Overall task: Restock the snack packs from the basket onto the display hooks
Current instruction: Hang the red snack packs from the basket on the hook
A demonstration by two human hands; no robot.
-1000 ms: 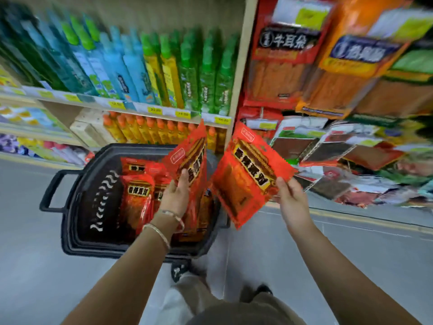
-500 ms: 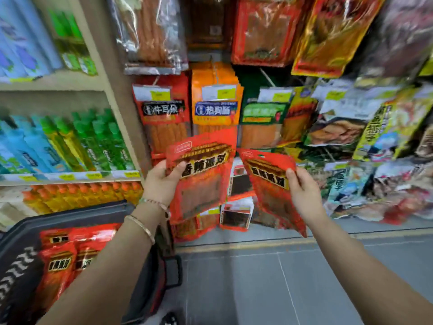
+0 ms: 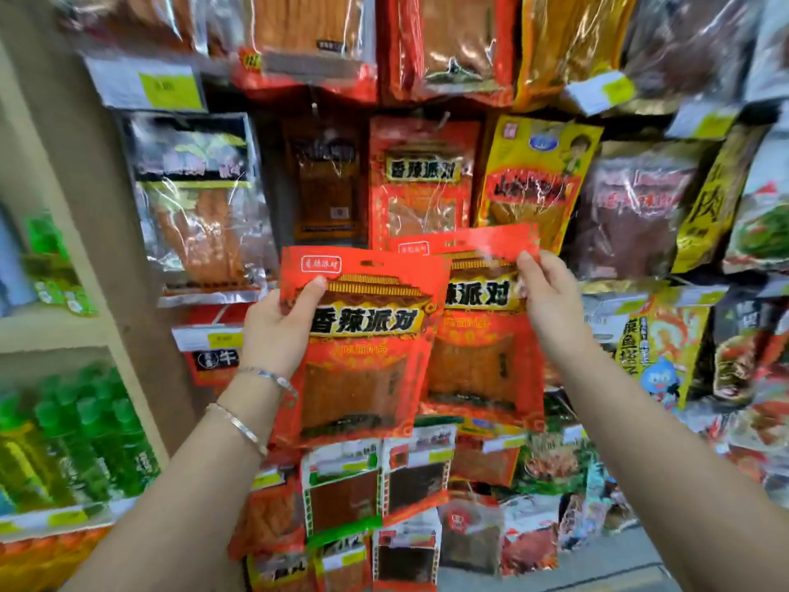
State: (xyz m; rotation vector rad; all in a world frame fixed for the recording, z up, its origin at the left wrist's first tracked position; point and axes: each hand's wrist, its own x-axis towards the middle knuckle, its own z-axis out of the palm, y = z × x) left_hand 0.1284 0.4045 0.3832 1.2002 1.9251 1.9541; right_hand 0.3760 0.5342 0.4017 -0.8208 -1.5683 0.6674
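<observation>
Front snack pack [image 3: 363, 356], gripped at its upper left edge by the left hand [image 3: 277, 331], overlaps the rear snack pack [image 3: 482, 339], pinched near its top by the right hand [image 3: 550, 309], both upright with long axes vertical, hang-holes up, just below a matching hanging pack [image 3: 422, 181].

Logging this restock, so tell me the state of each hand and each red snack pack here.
Left hand: grips front red pack.
Right hand: pinches rear red pack's top.
Front red pack: upright, unhung.
Rear red pack: upright, unhung, partly covered.
Hanging red pack: hangs on display.
</observation>
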